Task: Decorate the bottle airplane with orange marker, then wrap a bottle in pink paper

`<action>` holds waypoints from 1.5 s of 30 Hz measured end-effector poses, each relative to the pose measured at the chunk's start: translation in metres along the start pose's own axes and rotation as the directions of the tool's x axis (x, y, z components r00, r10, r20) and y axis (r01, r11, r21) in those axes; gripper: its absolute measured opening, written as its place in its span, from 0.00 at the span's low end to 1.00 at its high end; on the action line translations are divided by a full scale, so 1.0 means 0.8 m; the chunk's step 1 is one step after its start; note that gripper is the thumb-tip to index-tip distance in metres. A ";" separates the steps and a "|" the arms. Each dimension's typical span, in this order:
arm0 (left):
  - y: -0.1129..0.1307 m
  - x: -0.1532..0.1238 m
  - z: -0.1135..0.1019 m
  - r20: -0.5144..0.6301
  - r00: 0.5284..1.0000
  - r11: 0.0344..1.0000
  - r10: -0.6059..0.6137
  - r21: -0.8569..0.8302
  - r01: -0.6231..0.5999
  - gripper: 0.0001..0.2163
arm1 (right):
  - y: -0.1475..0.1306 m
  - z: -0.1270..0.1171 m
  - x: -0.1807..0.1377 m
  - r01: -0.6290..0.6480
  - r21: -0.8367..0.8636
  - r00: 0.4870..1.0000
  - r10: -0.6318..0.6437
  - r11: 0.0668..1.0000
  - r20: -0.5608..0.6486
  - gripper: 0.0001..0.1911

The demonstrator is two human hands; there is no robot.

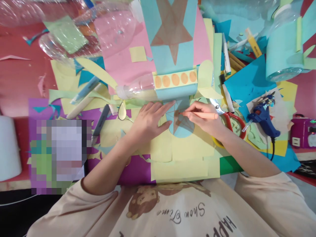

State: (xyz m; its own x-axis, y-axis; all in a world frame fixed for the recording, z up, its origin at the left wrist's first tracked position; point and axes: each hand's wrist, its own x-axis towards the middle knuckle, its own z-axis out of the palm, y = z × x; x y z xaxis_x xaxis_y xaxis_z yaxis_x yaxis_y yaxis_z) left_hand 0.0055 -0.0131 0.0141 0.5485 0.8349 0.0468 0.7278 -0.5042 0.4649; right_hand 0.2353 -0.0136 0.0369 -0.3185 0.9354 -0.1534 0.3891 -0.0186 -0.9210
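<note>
A clear bottle (142, 86) lies on its side. The left hand (152, 120) is spread flat, gripping nothing, its fingertips on a blue paper piece (184, 132) just below the bottle. There, 1 outlined star (176, 122) looks part done — brown in patches, other areas uncoloured. The right hand (203, 115) pinches an orange marker (206, 116), tip on the star. Beyond lie scissors (217, 108) and a glue gun (265, 120).

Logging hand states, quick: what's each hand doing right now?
Left hand: open, fingertips at the blue paper.
Right hand: closed, holding an orange marker.
</note>
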 end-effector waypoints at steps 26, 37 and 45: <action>0.001 0.000 -0.001 -0.015 1.000 1.000 0.022 0.010 -0.022 0.24 | 0.001 0.000 0.000 -0.007 0.015 1.000 0.008 1.000 -0.030 0.07; 0.000 0.000 0.000 -0.014 1.000 1.000 0.020 0.022 -0.020 0.24 | -0.002 0.000 -0.003 0.010 -0.039 0.999 -0.009 0.999 0.042 0.09; 0.002 0.000 -0.001 -0.014 1.000 0.999 0.024 0.034 -0.024 0.23 | -0.001 0.000 -0.002 0.036 0.013 0.995 -0.037 0.999 0.091 0.08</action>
State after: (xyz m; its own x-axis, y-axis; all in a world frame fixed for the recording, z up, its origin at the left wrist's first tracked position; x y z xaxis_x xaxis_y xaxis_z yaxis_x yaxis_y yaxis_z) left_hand 0.0064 -0.0136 0.0152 0.5602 0.8253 0.0706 0.7280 -0.5312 0.4334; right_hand 0.2360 -0.0153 0.0378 -0.4103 0.8993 -0.1514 0.3663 0.0105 -0.9304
